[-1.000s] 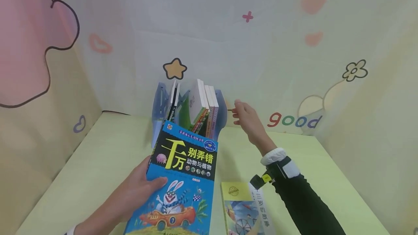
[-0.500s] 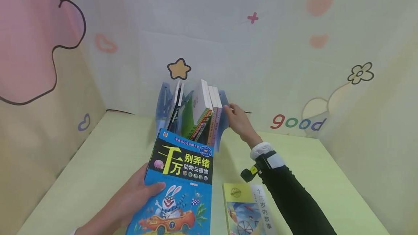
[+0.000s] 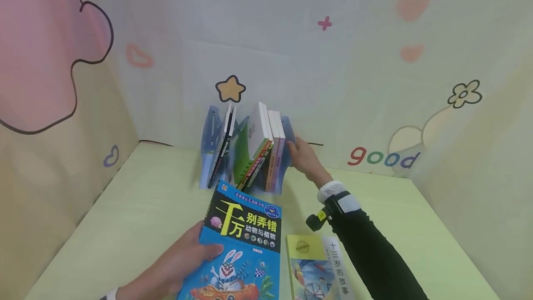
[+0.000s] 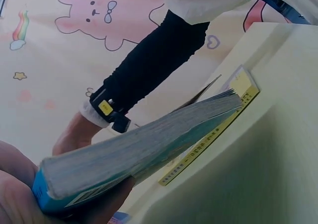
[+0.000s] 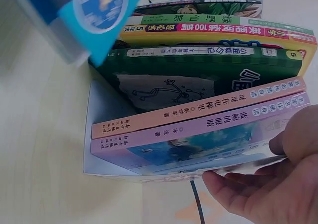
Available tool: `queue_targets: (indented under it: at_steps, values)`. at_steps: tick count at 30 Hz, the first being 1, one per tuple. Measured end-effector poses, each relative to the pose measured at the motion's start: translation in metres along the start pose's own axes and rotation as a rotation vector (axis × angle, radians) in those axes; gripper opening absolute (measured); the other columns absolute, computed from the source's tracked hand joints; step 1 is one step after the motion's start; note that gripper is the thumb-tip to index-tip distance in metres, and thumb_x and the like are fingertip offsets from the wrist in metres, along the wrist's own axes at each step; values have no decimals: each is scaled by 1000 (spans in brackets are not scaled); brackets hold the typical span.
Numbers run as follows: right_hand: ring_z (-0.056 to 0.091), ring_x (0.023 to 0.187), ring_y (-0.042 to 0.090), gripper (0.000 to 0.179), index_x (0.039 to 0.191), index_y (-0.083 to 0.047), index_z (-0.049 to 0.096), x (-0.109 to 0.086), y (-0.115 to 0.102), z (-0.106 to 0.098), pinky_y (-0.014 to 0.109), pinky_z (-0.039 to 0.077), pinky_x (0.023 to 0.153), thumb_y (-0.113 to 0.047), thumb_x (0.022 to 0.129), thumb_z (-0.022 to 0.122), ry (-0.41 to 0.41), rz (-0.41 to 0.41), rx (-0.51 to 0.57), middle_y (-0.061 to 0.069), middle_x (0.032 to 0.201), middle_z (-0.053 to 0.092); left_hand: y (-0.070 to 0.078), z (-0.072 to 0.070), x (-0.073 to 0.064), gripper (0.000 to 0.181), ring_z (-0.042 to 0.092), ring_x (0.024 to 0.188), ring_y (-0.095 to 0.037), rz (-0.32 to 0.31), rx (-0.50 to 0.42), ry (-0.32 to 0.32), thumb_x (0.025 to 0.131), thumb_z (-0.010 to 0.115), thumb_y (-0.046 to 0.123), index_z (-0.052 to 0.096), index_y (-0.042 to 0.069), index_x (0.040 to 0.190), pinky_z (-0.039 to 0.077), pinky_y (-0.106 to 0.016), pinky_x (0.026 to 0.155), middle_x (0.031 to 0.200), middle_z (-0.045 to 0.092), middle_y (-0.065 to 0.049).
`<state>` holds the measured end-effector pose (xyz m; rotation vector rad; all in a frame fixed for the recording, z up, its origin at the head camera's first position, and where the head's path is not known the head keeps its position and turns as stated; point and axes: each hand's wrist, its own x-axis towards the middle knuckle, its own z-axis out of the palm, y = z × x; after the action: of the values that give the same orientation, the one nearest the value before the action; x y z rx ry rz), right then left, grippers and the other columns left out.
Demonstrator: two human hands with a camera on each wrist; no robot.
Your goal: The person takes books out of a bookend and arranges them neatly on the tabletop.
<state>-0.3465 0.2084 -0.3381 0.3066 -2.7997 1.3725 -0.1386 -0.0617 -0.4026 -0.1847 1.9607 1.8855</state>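
Note:
In the head view my left hand [image 3: 183, 256] grips a thick blue-and-black paperback [image 3: 237, 240] with a rabbit in a carrot car on its cover. Its page edges [image 4: 139, 147] show in the left wrist view, with thumb and fingers on either side. My right hand [image 3: 306, 159] is at the right end panel of a light-blue book rack [image 3: 210, 128]. The right wrist view shows thumb and fingers [image 5: 233, 191] pinching that panel's edge. Several books stand in the rack, including a purple-spined one [image 5: 198, 127] beside the panel and a leaning dark-green one [image 5: 228, 67].
A yellow book [image 3: 306, 249] with a white strip lies flat on the pale table [image 3: 125, 216], between the held book and my right forearm. The rack stands near the back wall [image 3: 266, 59], which carries cartoon prints.
My right hand has moved left from beside the rack and taken hold of its right panel. The left hand has drawn the blue book lower and nearer, uncovering the rack's base.

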Motion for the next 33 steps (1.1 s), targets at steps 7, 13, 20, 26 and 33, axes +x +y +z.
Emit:
queue_targets:
  at_steps: [7,13,20,26,33]
  values:
    - [57,126,49,49,155,3,36,3,1,-1,56,55,95,-22,113,31,-20,-16,5,33,145,51,-8,12,5,70,73,85,-27,-60,-23,-3,103,64,12,22,-3,156,63,-46,77,109,68,-16]
    - [55,129,49,49,158,1,31,5,3,0,55,55,95,-21,114,29,-36,-23,1,32,147,49,-18,19,8,66,72,89,-27,-84,-53,-26,104,61,11,22,-4,154,62,-46,80,112,68,-16]
    - [55,129,49,50,158,2,30,5,7,0,53,57,94,-18,113,28,-36,-37,-39,32,147,49,-27,24,10,67,73,85,-28,-114,-22,-28,103,61,9,21,-7,154,63,-46,75,106,69,-14]
    - [55,129,49,48,158,2,30,4,7,2,53,57,94,-17,113,29,-30,-36,-57,32,148,48,-32,25,12,68,73,84,-28,-138,20,-22,102,62,8,22,-8,154,63,-46,74,103,69,-14]
    - [56,128,48,48,157,2,31,6,7,2,51,58,92,-18,113,30,-18,-31,-69,31,147,49,-36,28,12,69,73,82,-27,-142,61,5,101,64,12,23,-9,153,63,-44,72,103,67,-15]
